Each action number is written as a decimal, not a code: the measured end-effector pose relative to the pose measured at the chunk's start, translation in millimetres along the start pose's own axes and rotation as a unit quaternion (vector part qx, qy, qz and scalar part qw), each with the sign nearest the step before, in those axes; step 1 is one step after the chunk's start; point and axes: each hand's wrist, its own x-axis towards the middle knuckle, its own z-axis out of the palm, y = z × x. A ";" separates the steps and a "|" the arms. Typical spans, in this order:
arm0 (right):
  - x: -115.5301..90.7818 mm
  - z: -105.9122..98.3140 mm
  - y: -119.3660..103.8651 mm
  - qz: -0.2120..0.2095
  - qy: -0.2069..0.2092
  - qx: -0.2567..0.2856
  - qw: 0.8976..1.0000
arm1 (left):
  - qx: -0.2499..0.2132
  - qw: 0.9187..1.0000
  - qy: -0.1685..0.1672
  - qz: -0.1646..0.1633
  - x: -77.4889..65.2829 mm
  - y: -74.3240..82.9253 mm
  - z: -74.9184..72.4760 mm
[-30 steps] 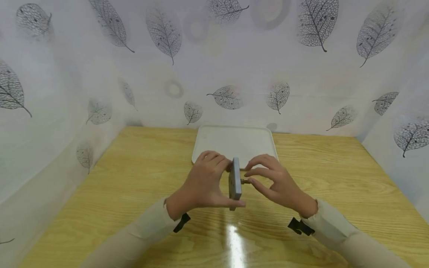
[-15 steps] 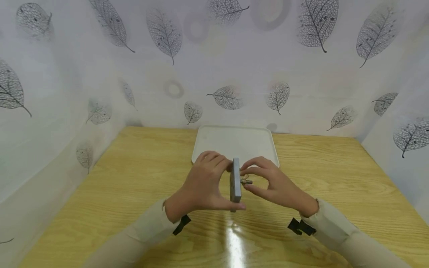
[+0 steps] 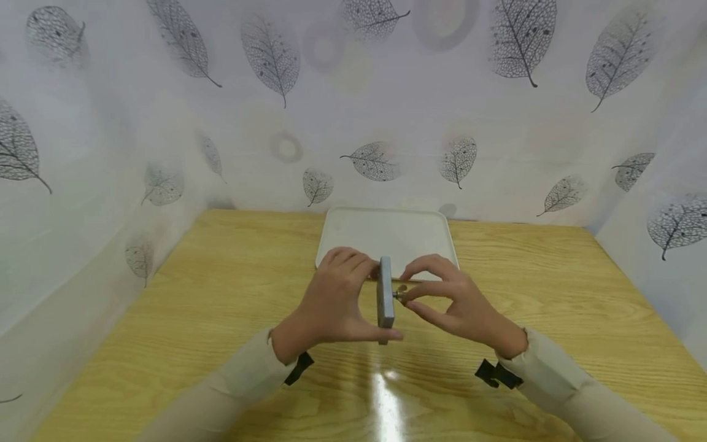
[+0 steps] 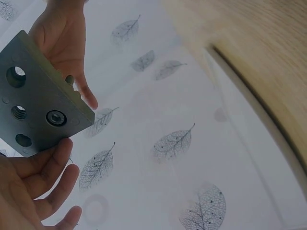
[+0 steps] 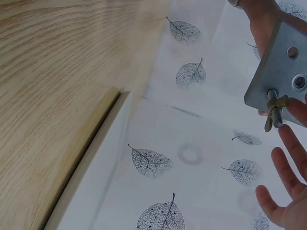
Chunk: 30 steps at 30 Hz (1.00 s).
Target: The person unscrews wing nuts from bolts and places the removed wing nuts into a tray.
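Observation:
Upright above the table, a grey metal plate [image 3: 386, 293] with several round holes is held by its edges in my left hand [image 3: 338, 301], thumb under it and fingers at the top. The left wrist view shows a socket-head bolt [image 4: 56, 118] sunk in one hole. Its threaded shank [image 5: 277, 116] sticks out of the opposite face, carrying a brass wing nut [image 5: 269, 122]. From the right, my right hand [image 3: 455, 304] pinches the wing nut between thumb and fingertip, its other fingers spread. The plate's other holes hold nothing.
A white tray [image 3: 386, 230] lies behind the hands at the back of the wooden table [image 3: 248, 270]. Leaf-patterned cloth [image 3: 353, 98] hangs behind the table and along both sides.
My right fingertips have moved from the bolt's end in toward the plate, then back slightly onto the wing nut, whose wings stand at a different angle. My left hand keeps its grip, shifting barely.

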 end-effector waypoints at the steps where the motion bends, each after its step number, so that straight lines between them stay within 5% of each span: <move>1: 0.3 0.2 0.1 -0.004 0.004 0.001 1.000 | 0.000 1.000 0.000 -0.001 -0.1 -0.3 0.2; 14: -3.1 0.7 1.6 0.154 -0.064 -0.051 0.985 | 0.003 1.000 -0.001 -0.001 0.1 0.7 1.2; 22: -2.2 -0.8 1.8 0.105 -0.025 -0.029 0.994 | 0.007 1.000 0.003 0.002 1.1 -0.1 2.0; 30: -2.1 1.6 1.3 0.006 -0.001 -0.012 1.000 | 0.002 1.000 0.008 -0.001 1.5 -1.8 2.0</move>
